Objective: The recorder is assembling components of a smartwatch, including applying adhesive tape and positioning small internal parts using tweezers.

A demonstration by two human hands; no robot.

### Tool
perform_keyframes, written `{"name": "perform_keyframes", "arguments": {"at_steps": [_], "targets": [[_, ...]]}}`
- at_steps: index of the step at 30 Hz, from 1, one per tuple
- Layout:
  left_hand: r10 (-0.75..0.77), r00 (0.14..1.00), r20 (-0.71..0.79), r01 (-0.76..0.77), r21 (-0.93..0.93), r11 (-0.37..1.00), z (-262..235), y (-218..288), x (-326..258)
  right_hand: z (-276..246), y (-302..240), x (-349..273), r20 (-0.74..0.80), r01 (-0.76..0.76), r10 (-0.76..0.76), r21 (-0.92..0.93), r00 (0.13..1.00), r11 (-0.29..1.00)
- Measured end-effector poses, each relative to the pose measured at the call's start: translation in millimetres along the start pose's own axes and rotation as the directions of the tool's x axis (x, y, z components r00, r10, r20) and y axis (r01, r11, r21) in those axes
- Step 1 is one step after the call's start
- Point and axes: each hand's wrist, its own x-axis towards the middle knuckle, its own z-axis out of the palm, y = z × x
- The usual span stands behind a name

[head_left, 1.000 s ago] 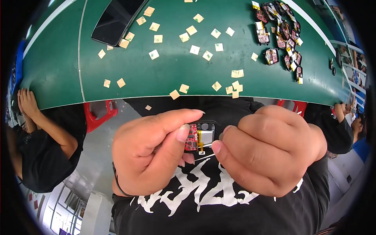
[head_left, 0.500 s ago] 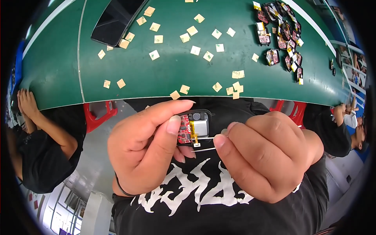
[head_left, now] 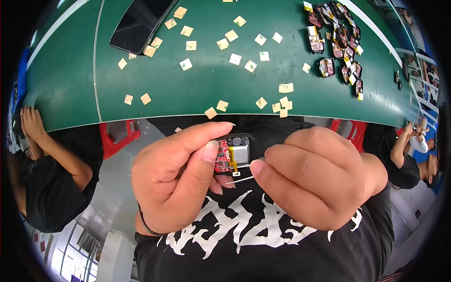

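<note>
My left hand pinches a small black device housing between thumb and fingers, holding it above my lap. Its inside faces up, showing a red circuit board, a silver battery and a yellow flex strip ending in a small white connector. Closed around metal tweezers, my right hand is just right of the housing. The tweezers' two thin prongs are spread, one by the housing's lower edge near the flex strip, the other below it. Whether the upper prong touches the strip I cannot tell.
On the green table beyond my hands lie many small square adhesive pads and a black phone. Several similar opened devices cluster at the far right. People sit on both sides; red stools stand beneath the table edge.
My right hand has shifted slightly left, closer to the housing, and its tweezers tilt a little more. The left hand and housing have moved very slightly right.
</note>
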Motion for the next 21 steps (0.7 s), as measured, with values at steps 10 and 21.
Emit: {"name": "perform_keyframes", "arguments": {"at_steps": [10,21], "targets": [[-0.01,1.0,0.023,0.009,0.035,0.999,-4.8,1.0,-2.8,-12.9,12.6,6.4,0.194,-0.011,-0.027,0.192,0.981,0.981],[-0.016,1.0,0.011,0.016,-0.008,1.0,-11.6,-0.2,-1.6,-1.0,2.9,10.6,0.101,-0.011,0.001,0.103,0.995,0.995]]}}
